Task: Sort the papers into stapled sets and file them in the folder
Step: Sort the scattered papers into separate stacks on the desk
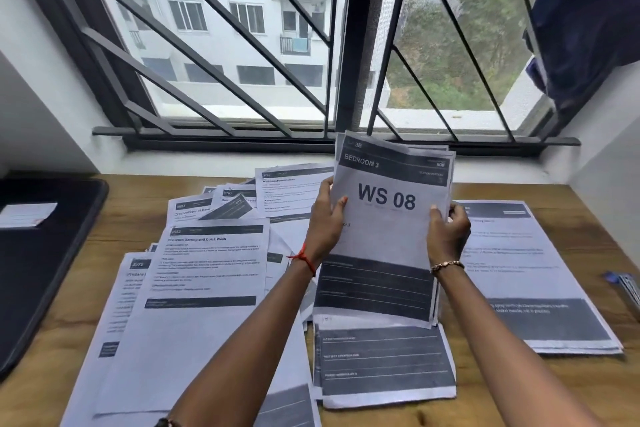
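I hold a thin stack of printed sheets (388, 218) upright above the wooden desk; its front page reads "BEDROOM 3" and "WS 08". My left hand (327, 218) grips the stack's left edge, thumb on the front. My right hand (448, 230) grips the right edge. Loose printed papers (194, 288) lie fanned out over the desk's left and middle. A neater pile of sheets (530, 270) lies flat to the right. Another sheet with dark form fields (381, 364) lies under the held stack. A black folder (41, 253) rests at the desk's left edge.
A white card (27, 215) sits on the black folder. A blue-and-silver object, maybe a stapler (627, 288), pokes in at the right edge. A barred window (311, 45) and its sill back the desk. Dark blue cloth (588, 17) hangs at upper right.
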